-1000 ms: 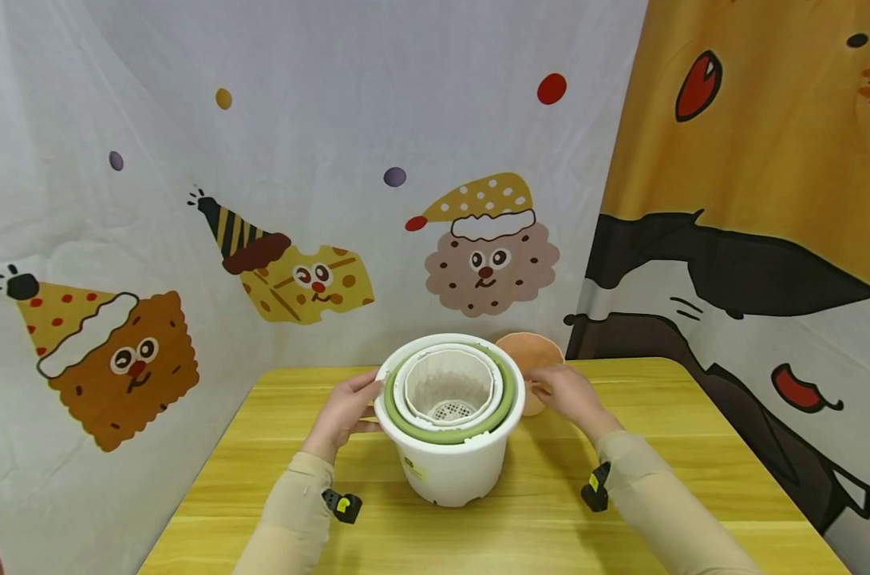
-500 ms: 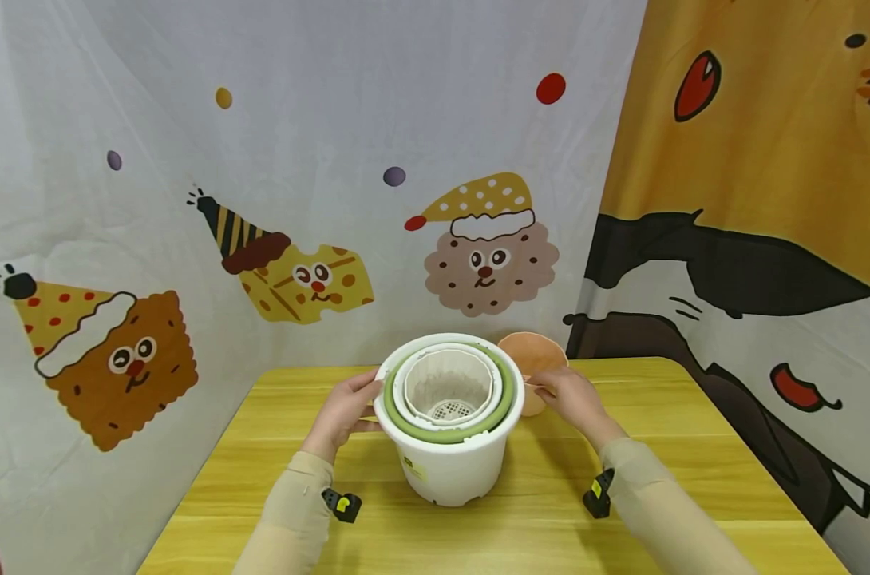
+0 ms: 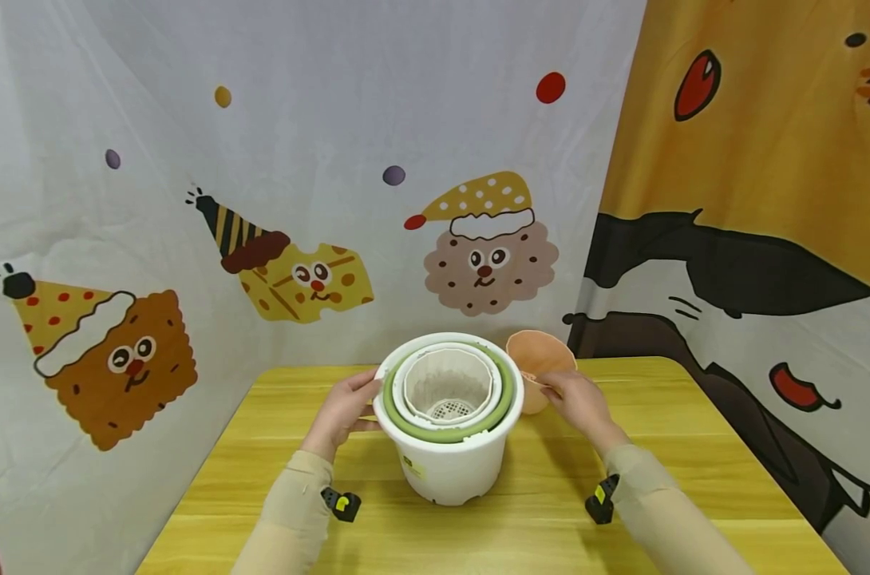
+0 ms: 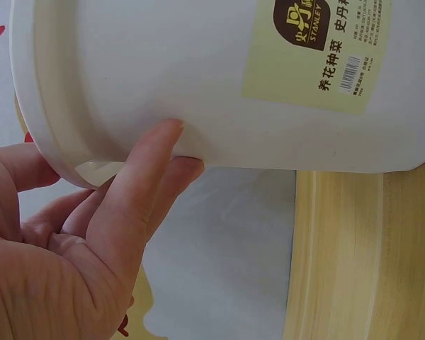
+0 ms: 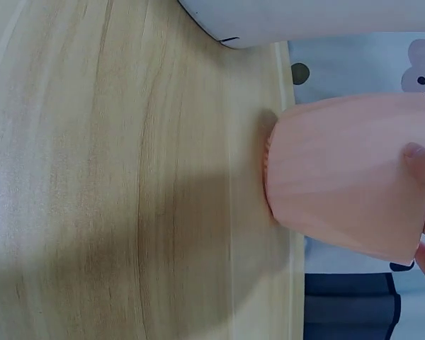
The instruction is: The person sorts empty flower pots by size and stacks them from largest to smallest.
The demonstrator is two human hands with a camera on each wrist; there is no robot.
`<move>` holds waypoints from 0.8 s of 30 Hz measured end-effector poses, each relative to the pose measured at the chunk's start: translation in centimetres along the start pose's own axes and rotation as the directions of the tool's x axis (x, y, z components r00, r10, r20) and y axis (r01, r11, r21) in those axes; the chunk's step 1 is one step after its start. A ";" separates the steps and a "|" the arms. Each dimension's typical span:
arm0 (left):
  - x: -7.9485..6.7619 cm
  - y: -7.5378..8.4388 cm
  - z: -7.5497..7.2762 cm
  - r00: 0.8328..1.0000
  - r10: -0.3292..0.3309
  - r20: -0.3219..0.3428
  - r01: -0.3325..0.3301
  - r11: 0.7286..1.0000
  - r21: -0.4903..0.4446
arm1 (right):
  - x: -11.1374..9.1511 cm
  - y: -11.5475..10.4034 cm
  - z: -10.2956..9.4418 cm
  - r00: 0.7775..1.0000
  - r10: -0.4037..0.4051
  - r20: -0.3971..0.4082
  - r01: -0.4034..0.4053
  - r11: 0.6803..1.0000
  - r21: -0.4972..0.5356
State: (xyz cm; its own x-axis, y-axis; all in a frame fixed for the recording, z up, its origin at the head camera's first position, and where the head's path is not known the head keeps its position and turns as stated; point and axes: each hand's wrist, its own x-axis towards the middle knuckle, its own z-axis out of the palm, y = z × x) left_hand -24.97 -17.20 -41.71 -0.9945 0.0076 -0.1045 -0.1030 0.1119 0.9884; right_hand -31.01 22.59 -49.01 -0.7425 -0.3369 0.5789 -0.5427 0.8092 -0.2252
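Note:
A large white flowerpot [image 3: 449,475] stands on the table, with a green pot [image 3: 442,436] and smaller white pots [image 3: 445,383] nested inside it. The innermost has a perforated base. My left hand [image 3: 345,411] grips the large pot's rim at its left; in the left wrist view two fingertips lie against the outer wall below the rim, beside a label [image 4: 319,57]. Behind and right of the stack is a peach flowerpot [image 3: 539,351], partly hidden. My right hand [image 3: 577,399] pinches its near rim. The right wrist view shows the peach pot's wall [image 5: 347,170] and its base close over the table.
The wood-grain table [image 3: 277,511] ends at a white curtain [image 3: 320,120] printed with cartoon snacks. A yellow, black and white printed curtain [image 3: 751,160] hangs along the right side. A black wrist camera [image 3: 600,499] sits on each sleeve.
The peach flowerpot has shifted slightly to the right, away from the stack, together with my right hand. My left hand and the nested pots have stayed in place.

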 end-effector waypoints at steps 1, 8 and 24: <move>0.0 0.0 0.0 1.000 0.000 -0.001 0.000 1.000 0.000 | -0.1 0.0 0.0 1.000 0.004 -0.003 -0.004 1.000 -0.001; -0.1 0.0 0.0 1.000 0.002 0.001 -0.002 1.000 0.001 | -0.4 0.0 -0.3 0.998 0.059 0.003 -0.059 0.998 0.014; -0.1 0.1 0.0 1.000 0.005 0.003 -0.005 1.000 0.001 | -1.3 0.2 -1.9 0.982 0.184 -0.031 -0.182 0.981 0.059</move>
State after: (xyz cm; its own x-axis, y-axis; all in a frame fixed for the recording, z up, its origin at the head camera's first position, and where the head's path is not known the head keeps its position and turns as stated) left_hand -24.85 -17.19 -41.62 -0.9949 0.0116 -0.1001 -0.0981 0.1129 0.9887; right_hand -29.41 24.04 -48.34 -0.8174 -0.1669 0.5514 -0.4202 0.8274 -0.3725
